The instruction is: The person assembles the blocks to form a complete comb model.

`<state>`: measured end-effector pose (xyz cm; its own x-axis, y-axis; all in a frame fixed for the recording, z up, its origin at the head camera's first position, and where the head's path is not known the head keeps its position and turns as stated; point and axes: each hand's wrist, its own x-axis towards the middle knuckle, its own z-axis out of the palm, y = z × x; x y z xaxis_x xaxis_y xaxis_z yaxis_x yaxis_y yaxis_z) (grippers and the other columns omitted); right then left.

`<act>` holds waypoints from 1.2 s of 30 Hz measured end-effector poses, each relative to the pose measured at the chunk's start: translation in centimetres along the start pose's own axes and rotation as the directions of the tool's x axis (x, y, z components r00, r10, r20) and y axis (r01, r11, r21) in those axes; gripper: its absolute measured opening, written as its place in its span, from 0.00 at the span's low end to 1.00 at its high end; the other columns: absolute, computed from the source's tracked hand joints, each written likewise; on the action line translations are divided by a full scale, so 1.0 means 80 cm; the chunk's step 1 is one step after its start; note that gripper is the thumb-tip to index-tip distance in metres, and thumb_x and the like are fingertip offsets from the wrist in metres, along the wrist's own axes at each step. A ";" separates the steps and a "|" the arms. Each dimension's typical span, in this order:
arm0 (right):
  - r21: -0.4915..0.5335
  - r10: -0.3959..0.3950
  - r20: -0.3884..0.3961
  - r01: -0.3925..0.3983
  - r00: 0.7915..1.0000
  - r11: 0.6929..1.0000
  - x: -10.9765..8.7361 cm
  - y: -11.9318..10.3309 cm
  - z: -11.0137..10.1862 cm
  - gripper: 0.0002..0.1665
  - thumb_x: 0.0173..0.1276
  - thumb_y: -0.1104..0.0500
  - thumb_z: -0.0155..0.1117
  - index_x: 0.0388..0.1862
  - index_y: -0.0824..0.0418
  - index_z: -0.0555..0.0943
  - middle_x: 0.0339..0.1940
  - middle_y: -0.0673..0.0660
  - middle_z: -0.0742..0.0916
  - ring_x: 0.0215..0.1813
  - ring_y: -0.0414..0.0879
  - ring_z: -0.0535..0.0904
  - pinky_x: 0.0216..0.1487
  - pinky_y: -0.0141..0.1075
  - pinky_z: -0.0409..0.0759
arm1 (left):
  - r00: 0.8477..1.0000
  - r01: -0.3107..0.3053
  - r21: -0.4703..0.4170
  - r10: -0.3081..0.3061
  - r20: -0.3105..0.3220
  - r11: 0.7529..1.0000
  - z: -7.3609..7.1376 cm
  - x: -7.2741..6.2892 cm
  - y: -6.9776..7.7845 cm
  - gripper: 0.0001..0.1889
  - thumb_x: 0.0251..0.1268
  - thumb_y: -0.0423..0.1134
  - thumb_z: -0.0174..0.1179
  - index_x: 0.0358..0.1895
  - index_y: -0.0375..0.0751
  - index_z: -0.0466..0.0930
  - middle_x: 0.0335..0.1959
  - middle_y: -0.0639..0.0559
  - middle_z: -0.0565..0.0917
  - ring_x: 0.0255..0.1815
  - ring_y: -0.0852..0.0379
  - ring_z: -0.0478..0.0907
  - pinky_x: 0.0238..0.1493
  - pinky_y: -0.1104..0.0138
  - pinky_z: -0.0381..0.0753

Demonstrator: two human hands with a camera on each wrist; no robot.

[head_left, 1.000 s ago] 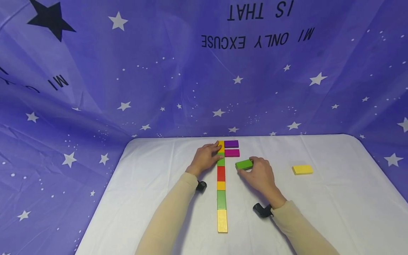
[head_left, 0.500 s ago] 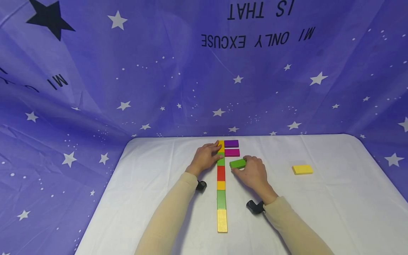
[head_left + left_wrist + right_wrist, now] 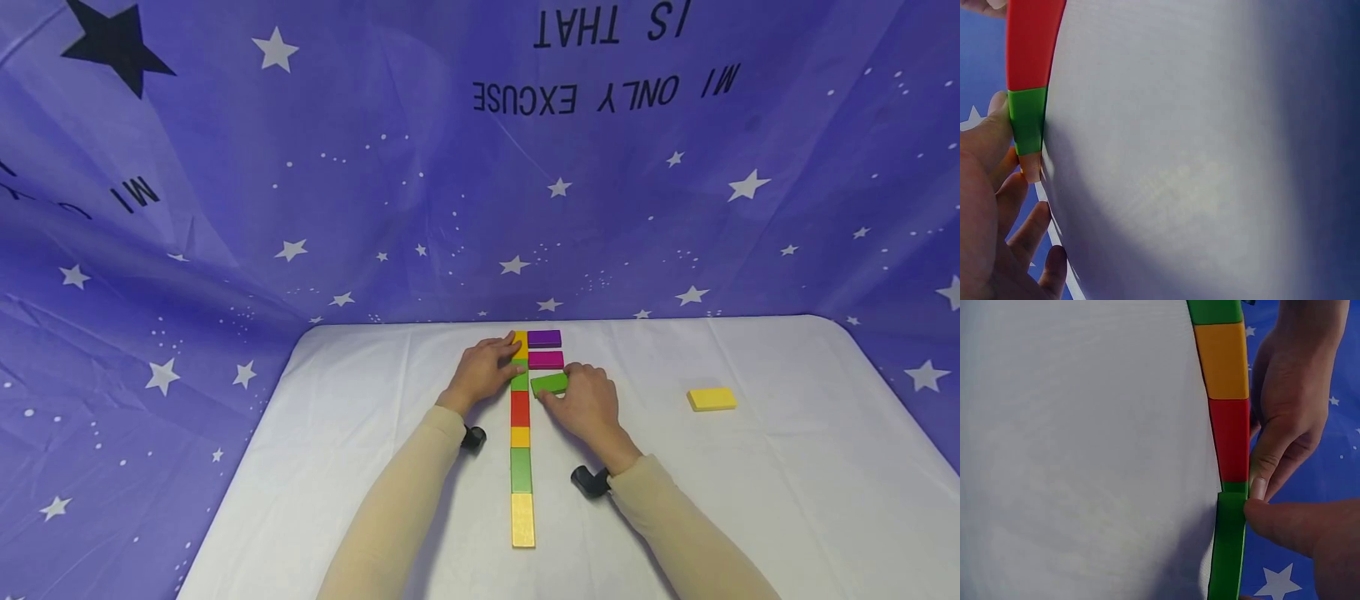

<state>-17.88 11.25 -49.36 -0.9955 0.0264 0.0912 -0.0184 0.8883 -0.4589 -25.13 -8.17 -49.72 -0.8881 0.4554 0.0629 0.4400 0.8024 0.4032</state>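
Observation:
Pinched between thumb and fingers of my right hand, a green wooden block lies slightly tilted, its left end close to the column of blocks. My left hand rests at the column's far end, fingertips on the orange-yellow block and thumb on the green block below it. Down toward me the column continues with a red block, a small orange block, a green block and a yellow block. In the right wrist view, the held green block overlaps the column's lower end.
To the right of the column's far end lie a purple block and a magenta block, side by side. A single yellow block sits farther right on the white tablecloth. Behind the table hangs a purple star-patterned cloth.
My right hand has carried the green block leftward, up close to the column and just below the magenta block. My left hand has stayed where it was.

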 end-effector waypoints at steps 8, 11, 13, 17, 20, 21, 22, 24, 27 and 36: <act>0.019 0.000 0.016 0.000 1.000 1.000 0.002 0.003 -0.003 0.37 0.59 0.44 0.75 0.56 0.72 0.82 0.44 0.68 0.86 0.47 0.63 0.79 0.49 0.54 0.77 | 1.000 -0.002 -0.005 0.002 -0.001 1.000 0.000 0.001 0.000 0.29 0.70 0.53 0.63 0.70 0.47 0.74 0.75 0.55 0.68 0.74 0.50 0.65 0.73 0.53 0.64; 0.025 0.002 0.008 -0.002 1.000 1.000 0.002 0.004 -0.003 0.35 0.59 0.45 0.75 0.54 0.72 0.83 0.42 0.67 0.86 0.46 0.62 0.80 0.48 0.54 0.77 | 1.000 -0.001 -0.004 0.001 0.004 1.000 0.000 0.001 0.001 0.29 0.70 0.53 0.63 0.70 0.47 0.74 0.75 0.55 0.68 0.75 0.50 0.65 0.73 0.53 0.64; 0.028 0.004 0.003 -0.004 1.000 1.000 0.002 0.004 -0.003 0.34 0.59 0.45 0.75 0.51 0.71 0.84 0.40 0.66 0.87 0.44 0.62 0.80 0.47 0.53 0.78 | 1.000 0.002 -0.003 -0.002 0.006 1.000 -0.001 0.000 0.001 0.29 0.70 0.53 0.63 0.70 0.47 0.74 0.75 0.55 0.67 0.75 0.50 0.65 0.73 0.53 0.63; 0.027 0.004 -0.002 -0.004 1.000 1.000 0.003 0.004 -0.003 0.31 0.58 0.45 0.75 0.48 0.70 0.85 0.37 0.65 0.87 0.41 0.61 0.81 0.45 0.53 0.79 | 1.000 0.006 -0.006 -0.006 0.006 1.000 -0.002 0.000 0.002 0.29 0.69 0.52 0.63 0.70 0.47 0.74 0.75 0.55 0.67 0.74 0.50 0.66 0.74 0.53 0.63; 0.025 0.001 -0.001 -0.001 1.000 1.000 0.003 0.004 -0.003 0.31 0.59 0.45 0.75 0.47 0.70 0.85 0.37 0.65 0.88 0.41 0.61 0.82 0.44 0.52 0.79 | 1.000 0.007 -0.008 -0.007 0.006 1.000 -0.002 0.000 0.002 0.29 0.69 0.53 0.63 0.70 0.47 0.74 0.76 0.55 0.67 0.74 0.50 0.66 0.74 0.53 0.63; 0.024 0.000 -0.001 0.000 1.000 1.000 0.003 0.004 -0.003 0.31 0.59 0.45 0.75 0.47 0.70 0.85 0.37 0.64 0.88 0.41 0.61 0.82 0.44 0.52 0.79 | 1.000 0.006 -0.008 -0.006 0.006 1.000 -0.002 0.000 0.001 0.29 0.69 0.53 0.63 0.70 0.47 0.74 0.76 0.55 0.67 0.74 0.50 0.66 0.74 0.53 0.63; 0.024 -0.001 -0.002 0.001 1.000 1.000 0.003 0.004 -0.003 0.31 0.59 0.45 0.75 0.47 0.70 0.85 0.37 0.64 0.88 0.41 0.61 0.82 0.44 0.52 0.79 | 1.000 0.005 -0.009 -0.005 0.005 1.000 -0.002 0.000 0.001 0.29 0.69 0.53 0.63 0.70 0.47 0.74 0.76 0.55 0.67 0.74 0.50 0.66 0.74 0.54 0.63; 0.023 -0.005 -0.004 0.005 1.000 1.000 0.004 0.004 -0.003 0.31 0.59 0.45 0.75 0.47 0.70 0.85 0.37 0.65 0.88 0.41 0.60 0.82 0.44 0.52 0.80 | 1.000 0.005 -0.013 -0.005 0.001 1.000 -0.002 0.000 0.001 0.29 0.69 0.53 0.63 0.70 0.47 0.74 0.75 0.55 0.67 0.74 0.50 0.66 0.74 0.54 0.63; 0.025 -0.006 -0.007 0.006 1.000 1.000 0.004 0.004 -0.002 0.31 0.58 0.45 0.76 0.47 0.70 0.85 0.37 0.64 0.88 0.41 0.60 0.82 0.44 0.52 0.80 | 1.000 0.005 -0.015 -0.005 -0.003 1.000 -0.002 0.000 0.001 0.29 0.69 0.53 0.63 0.70 0.47 0.74 0.75 0.55 0.68 0.74 0.50 0.67 0.74 0.54 0.63; 0.035 -0.009 -0.014 0.010 1.000 0.999 0.003 0.004 -0.001 0.30 0.58 0.45 0.77 0.46 0.70 0.85 0.37 0.64 0.88 0.41 0.60 0.82 0.44 0.52 0.80 | 1.000 0.008 -0.008 -0.009 -0.009 1.000 0.000 0.000 0.000 0.29 0.69 0.52 0.63 0.70 0.47 0.75 0.75 0.56 0.68 0.73 0.51 0.67 0.74 0.55 0.64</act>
<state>-18.16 11.56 -49.39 -0.9939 0.0248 0.1078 -0.0312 0.8718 -0.4888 -25.10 -8.15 -49.73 -0.8929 0.4451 0.0675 0.4314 0.8033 0.4106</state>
